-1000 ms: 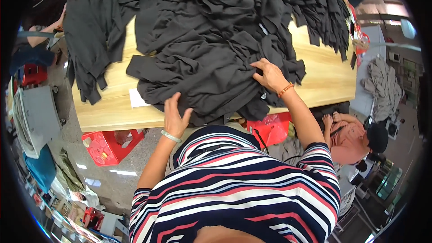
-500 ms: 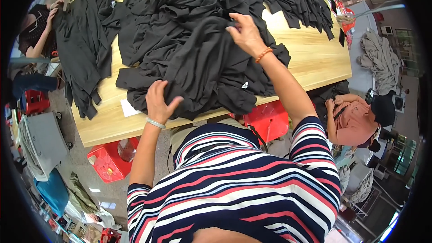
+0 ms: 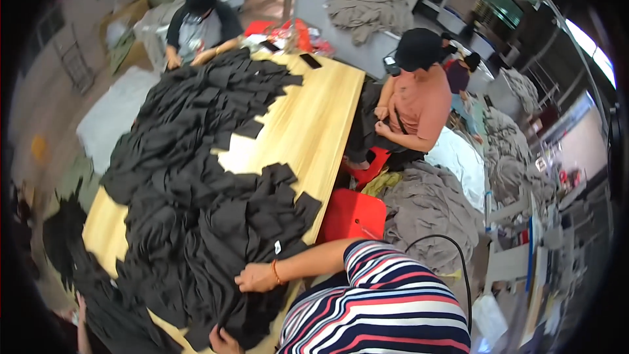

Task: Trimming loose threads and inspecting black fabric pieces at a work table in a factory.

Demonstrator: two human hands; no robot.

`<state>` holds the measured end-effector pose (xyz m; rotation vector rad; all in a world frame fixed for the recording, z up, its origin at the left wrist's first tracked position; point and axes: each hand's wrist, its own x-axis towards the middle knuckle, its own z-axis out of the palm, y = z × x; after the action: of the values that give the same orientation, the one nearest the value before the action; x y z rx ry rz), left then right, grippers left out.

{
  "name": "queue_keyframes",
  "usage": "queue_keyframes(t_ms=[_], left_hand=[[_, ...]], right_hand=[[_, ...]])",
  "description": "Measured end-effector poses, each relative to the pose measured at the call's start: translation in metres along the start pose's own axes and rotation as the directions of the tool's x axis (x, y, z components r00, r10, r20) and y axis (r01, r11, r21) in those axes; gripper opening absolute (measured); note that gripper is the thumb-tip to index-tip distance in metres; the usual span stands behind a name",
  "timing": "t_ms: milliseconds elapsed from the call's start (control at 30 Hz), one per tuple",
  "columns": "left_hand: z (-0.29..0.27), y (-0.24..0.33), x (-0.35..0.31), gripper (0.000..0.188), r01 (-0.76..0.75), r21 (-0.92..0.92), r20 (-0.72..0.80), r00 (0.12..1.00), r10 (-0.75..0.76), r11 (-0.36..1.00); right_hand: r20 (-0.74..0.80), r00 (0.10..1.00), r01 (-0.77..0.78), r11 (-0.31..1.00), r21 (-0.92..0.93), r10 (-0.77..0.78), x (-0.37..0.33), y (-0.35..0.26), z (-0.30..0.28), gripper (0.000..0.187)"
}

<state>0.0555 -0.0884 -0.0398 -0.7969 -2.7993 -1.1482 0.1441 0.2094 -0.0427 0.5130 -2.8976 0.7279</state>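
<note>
Dark clothes (image 3: 190,239), judged soft, limp and individually light, are best taken by a loose edge (image 3: 308,209); right hand (image 3: 257,277) pinches them, left hand's (image 3: 226,341) grip cannot be told.

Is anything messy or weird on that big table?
Nothing looks spilled or broken that I can see. The dark clothes look messy, though: they lie in a rumpled heap on the wooden table instead of folded, and at the lower left some reach past its edge.
</note>
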Motion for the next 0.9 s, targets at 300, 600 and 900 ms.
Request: queue_keyframes(t_ms=[300,600,900], left_hand=[[-0.023,0.084,0.065,0.063,0.133,-0.101,0.463,0.884,-0.071,0.986],[0.07,0.061,0.054,0.014,0.121,-0.507,0.347,0.935,0.073,0.854],[0.044,0.099,0.053,0.012,-0.244,0.034,0.239,0.944,0.229,0.969]], right_hand=[[-0.003,0.996,-0.088,0.996,-0.02,0.088,0.031,-0.035,-0.011,0.015],[-0.056,0.973,-0.205,0.949,0.24,0.224,0.034,-0.041,-0.029,0.017],[-0.195,0.957,-0.116,0.899,0.422,0.214,0.041,-0.043,-0.016,0.006]])
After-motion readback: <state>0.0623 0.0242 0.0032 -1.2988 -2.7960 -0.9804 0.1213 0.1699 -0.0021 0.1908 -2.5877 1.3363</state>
